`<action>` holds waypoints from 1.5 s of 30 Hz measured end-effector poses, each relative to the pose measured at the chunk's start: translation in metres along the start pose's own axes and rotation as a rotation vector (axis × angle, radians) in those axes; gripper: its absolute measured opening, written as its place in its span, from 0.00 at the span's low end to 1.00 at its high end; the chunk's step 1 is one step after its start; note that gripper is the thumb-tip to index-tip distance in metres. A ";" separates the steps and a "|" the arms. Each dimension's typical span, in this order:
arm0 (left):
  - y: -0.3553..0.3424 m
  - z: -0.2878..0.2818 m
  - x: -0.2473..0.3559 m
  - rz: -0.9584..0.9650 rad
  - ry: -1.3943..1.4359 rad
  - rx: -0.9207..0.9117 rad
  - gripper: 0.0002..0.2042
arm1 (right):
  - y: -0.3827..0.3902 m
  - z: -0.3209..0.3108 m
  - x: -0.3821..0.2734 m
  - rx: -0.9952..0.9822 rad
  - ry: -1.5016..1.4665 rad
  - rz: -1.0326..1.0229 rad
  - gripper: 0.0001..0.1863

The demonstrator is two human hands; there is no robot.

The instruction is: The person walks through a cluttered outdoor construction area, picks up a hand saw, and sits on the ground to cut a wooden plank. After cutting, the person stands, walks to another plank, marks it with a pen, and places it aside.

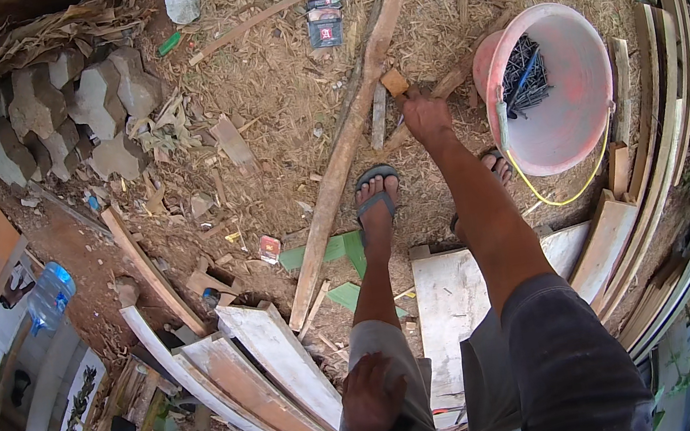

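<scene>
Over a strewn dirt ground (456, 4), we see a person's right hand (427, 118), fingers closed on a small wooden block (394, 81) just beside a long timber (356, 114). The left hand (370, 401) rests on the left thigh, fingers loosely spread, apparently holding nothing. We judge the work under way but unfinished: the block is in hand, though we cannot tell whether it is lifted, and dark nails (525, 79) lie loose in a pink bucket (576, 107).
</scene>
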State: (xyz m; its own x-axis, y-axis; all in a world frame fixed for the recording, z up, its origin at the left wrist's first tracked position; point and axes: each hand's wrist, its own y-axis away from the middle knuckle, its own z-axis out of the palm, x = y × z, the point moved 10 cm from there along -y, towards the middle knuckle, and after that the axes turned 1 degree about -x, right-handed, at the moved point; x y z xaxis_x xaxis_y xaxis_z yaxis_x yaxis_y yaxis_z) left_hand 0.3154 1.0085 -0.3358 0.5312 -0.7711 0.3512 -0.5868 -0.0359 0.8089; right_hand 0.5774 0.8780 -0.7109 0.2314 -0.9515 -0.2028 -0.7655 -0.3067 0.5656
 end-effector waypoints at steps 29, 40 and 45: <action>-0.050 -0.123 0.078 0.372 -0.209 -0.344 0.20 | 0.719 -0.141 0.126 0.737 -1.697 1.315 0.20; -0.045 -0.119 0.097 0.379 -0.528 -0.433 0.15 | 0.929 0.026 0.036 1.540 -2.431 1.736 0.23; -0.015 0.029 0.154 0.465 -0.642 -0.541 0.15 | 0.969 0.104 0.103 1.787 -2.365 1.624 0.18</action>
State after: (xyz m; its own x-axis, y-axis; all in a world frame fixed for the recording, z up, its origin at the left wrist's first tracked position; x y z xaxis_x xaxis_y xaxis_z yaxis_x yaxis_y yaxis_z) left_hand 0.3885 0.8715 -0.3078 -0.2144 -0.8414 0.4960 -0.2077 0.5355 0.8186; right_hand -0.2032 0.4853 -0.2663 0.3465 0.6669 -0.6596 0.3350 0.5689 0.7511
